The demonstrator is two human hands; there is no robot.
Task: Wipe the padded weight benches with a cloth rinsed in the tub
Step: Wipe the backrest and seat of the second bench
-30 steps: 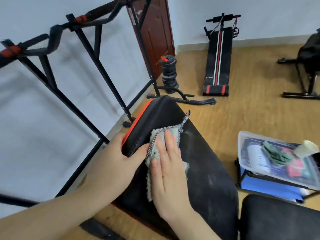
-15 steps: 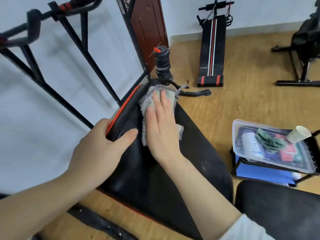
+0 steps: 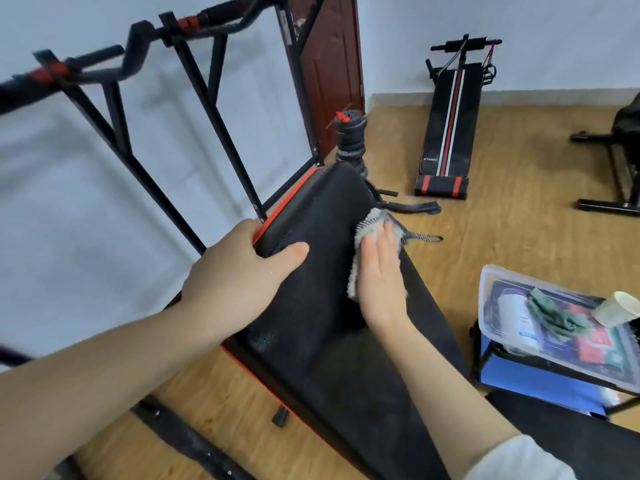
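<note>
Head view is showing the wiping step in progress. The right hand [image 3: 379,271] is lying flat on the grey-green cloth [image 3: 370,223], fingers straight and together. It is pressing the cloth on the black top of the padded weight bench [image 3: 311,323], near the bench's far end and close to its right edge. One striped corner of the cloth is hanging over that edge. This grip is wide: the hand is only pressing, not closing around anything. The left hand [image 3: 239,275] is holding the bench at its red side trim [image 3: 287,202], thumb on the top and fingers curled over the edge, so this grip is closed on the pad and is steadying it.

In my judgement the far part of the pad is being cleaned now. The next move is probably asking for a firm stroke back along the pad with even pressure, and later a rinse. The clear plastic tub [image 3: 483,299] is standing to the right on a blue folding stand [image 3: 526,372], apart from the bench. A second green cloth [image 3: 554,315] is lying in it and a paper cup [image 3: 616,308] is resting at its far corner.

The pad's leather-like surface is looking dusty and grey in places nearer to the person. The floor [image 3: 519,220] is light wood. A black steel rack [image 3: 214,109] is standing along the white wall on the left, next to a dark red door [image 3: 329,64]. A stack of weight plates [image 3: 349,136] is just behind the bench, and a sit-up board [image 3: 450,123] is lying by the back wall.
</note>
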